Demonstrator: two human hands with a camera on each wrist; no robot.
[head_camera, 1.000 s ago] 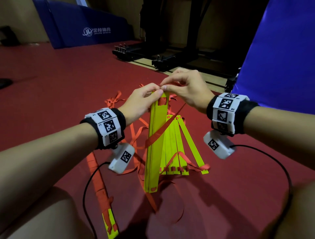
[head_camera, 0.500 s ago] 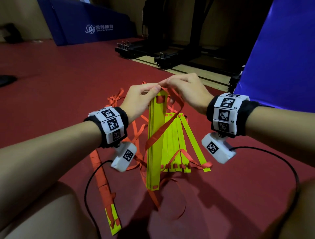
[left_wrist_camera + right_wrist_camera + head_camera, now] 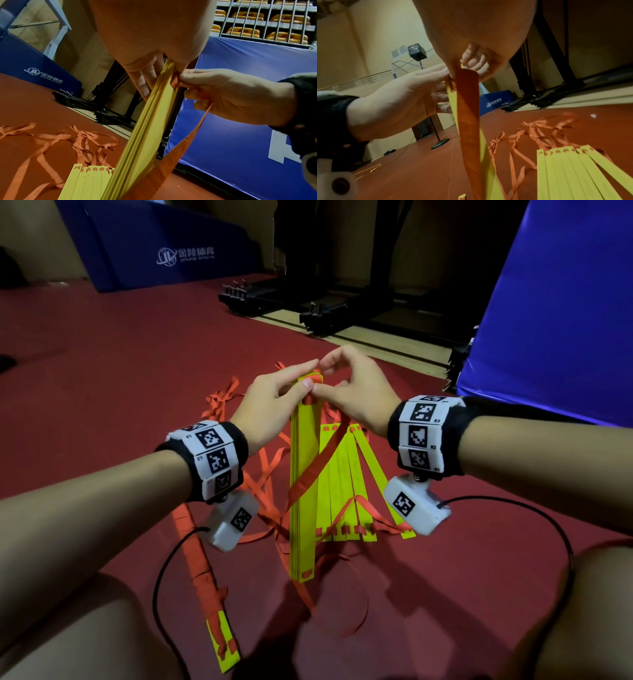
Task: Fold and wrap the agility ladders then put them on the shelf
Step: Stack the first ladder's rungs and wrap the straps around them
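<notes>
At 9 o'clock of the upright yellow rung bundle [image 3: 301, 481], the left hand [image 3: 270, 402] clamps its top between straight fingers and thumb. At 3 o'clock, the right hand [image 3: 356, 392] pinches the orange strap [image 3: 317, 463] against that top; the fingertips hide the contact. More rungs [image 3: 346, 484] lie fanned on the red floor [image 3: 102, 364] behind.

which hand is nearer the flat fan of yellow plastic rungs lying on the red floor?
Right. The right hand pinches the orange webbing strap directly above the fanned yellow plastic rungs; the left hand holds the upright yellow rung stack on the side away from them.
</notes>
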